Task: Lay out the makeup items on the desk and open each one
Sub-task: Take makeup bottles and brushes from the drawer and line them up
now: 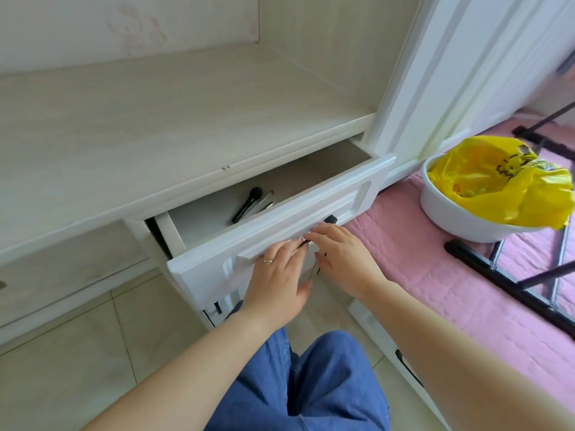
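Your left hand [277, 275], ring on one finger, lies with its fingers laid forward over the raised moulding of the white drawer front [280, 222]; what the fingertips close on is hidden, so you cannot tell whether it grips the handle or only rests there. Your right hand [339, 256] sits just beside it, fingertips meeting the left's at the same spot, where a small glinting, foil-like bit shows; a thin dark stick-like item hangs below between the two palms, and its holder is unclear.

Beyond your fingertips, up and slightly to the left, the drawer stands pulled out, and the black-handled makeup brush with a dark round head [247, 205] lies inside with two slimmer brushes [266, 202] alongside it. Their long axes run diagonally, heads away from you and to the right, handles toward you and left. The left hand is the nearer, I judge; it would reach over the front edge and down.

Above and beyond the drawer spreads the pale wood-grain worktop [155, 119], where the items are to go. To your right, a white round tub holding a yellow plastic bag [497, 181] rests on a pink quilted mat [420, 259], with a black metal rack [513, 281] beside it.
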{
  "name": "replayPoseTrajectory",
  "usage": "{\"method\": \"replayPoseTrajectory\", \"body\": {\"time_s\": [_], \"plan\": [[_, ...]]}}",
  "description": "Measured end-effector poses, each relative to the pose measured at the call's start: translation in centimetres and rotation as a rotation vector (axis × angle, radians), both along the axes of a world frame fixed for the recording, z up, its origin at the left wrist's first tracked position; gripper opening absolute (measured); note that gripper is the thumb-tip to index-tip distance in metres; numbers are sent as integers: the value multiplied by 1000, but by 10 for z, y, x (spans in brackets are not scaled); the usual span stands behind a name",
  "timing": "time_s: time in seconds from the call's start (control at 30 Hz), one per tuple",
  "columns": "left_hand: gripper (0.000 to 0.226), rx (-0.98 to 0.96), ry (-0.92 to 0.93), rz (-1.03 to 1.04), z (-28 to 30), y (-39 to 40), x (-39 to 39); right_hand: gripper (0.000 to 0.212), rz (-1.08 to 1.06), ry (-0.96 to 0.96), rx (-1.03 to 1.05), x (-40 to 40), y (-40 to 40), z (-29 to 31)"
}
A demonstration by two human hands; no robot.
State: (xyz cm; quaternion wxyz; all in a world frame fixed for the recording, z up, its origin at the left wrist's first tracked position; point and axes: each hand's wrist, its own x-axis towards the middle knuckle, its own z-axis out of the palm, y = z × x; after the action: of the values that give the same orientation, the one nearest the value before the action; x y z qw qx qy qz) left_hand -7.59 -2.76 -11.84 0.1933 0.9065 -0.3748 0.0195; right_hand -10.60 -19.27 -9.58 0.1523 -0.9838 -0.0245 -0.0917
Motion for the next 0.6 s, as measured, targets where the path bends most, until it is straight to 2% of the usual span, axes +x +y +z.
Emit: {"method": "replayPoseTrajectory", "body": {"time_s": [0.17,0.43,0.6], "plan": [[63,-28,10,-48,1,-5,-35,42,12,-68,-6,-42,-4,0],[66,-15,10,-120,-1,-8,-75,43,-27,-68,-36,-90,-8,-5],[72,2,87,-180,7,-6,-86,49,-52,-50,-42,-112,-9,-10]]}}
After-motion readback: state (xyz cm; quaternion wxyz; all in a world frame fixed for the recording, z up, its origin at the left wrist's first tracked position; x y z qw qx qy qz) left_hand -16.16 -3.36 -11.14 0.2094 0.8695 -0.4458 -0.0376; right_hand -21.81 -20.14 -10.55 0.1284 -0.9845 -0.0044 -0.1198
